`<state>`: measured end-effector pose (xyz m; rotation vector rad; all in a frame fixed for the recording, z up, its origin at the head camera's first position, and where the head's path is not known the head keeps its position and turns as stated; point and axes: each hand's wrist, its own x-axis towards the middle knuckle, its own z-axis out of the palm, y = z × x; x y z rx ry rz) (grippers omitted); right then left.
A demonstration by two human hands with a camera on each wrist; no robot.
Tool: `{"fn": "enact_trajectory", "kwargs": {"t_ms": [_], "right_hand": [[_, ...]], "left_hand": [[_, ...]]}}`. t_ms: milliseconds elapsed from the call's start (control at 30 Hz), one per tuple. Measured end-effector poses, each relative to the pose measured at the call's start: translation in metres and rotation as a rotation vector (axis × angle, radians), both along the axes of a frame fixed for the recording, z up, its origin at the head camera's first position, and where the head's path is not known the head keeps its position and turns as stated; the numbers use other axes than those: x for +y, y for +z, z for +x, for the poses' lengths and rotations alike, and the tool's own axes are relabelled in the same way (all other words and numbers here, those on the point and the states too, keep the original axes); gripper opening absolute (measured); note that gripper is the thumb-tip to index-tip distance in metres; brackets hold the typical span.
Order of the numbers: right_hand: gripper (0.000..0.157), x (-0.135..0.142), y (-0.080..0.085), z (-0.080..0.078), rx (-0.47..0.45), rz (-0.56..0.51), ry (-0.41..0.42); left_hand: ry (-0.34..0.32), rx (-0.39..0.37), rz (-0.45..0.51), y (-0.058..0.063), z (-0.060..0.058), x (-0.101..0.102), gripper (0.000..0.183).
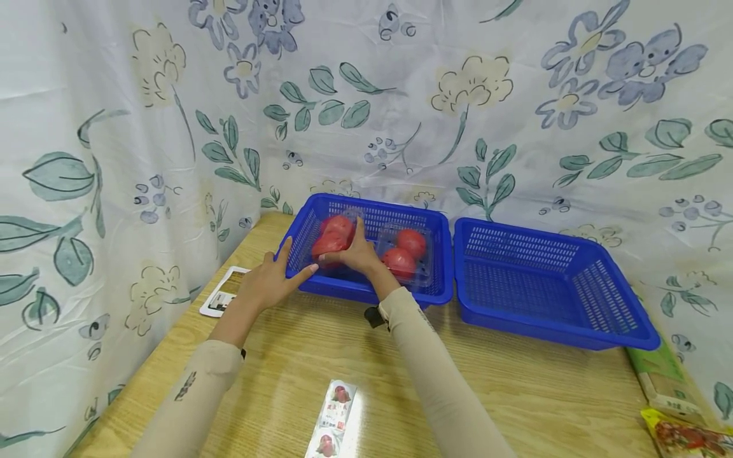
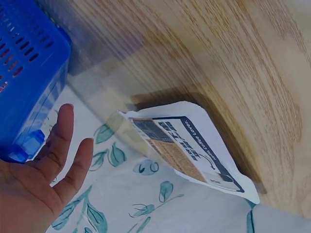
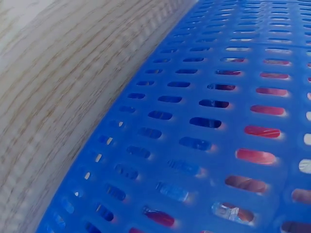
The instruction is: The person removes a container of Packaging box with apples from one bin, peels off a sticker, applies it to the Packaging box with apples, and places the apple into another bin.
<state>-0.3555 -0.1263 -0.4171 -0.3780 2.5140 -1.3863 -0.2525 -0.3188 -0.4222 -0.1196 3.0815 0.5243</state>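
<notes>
In the head view, my right hand (image 1: 357,254) reaches into the left blue plastic basket (image 1: 366,294) and grips a clear plastic box of round red fruits (image 1: 331,245), thumb toward the near side; part of its fingers is hidden. A second clear box with red fruits (image 1: 411,245) sits to the right in the same basket. My left hand (image 1: 269,280) is at the basket's front left corner, fingers extended along the rim and thumb reaching over it. The left wrist view shows that hand's fingers (image 2: 60,141) loosely extended beside the basket wall. Through the slots, the right wrist view shows red fruit (image 3: 255,156).
Another blue basket (image 1: 515,327) stands to the right. A strip of fruit-printed stickers (image 1: 333,420) lies on the wooden table in front. Left of the baskets is a white-edged printed card (image 1: 220,299). Packets (image 1: 667,381) lie at the right edge; a floral curtain (image 1: 401,95) hangs behind.
</notes>
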Motion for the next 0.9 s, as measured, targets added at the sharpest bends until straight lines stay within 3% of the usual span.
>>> {"fn": "enact_trajectory", "kwargs": {"t_ms": [900], "right_hand": [[0.124, 0.028, 0.012, 0.009, 0.055, -0.316, -0.032]], "left_hand": [[-0.005, -0.014, -0.033, 0.004, 0.003, 0.002, 0.106]]}}
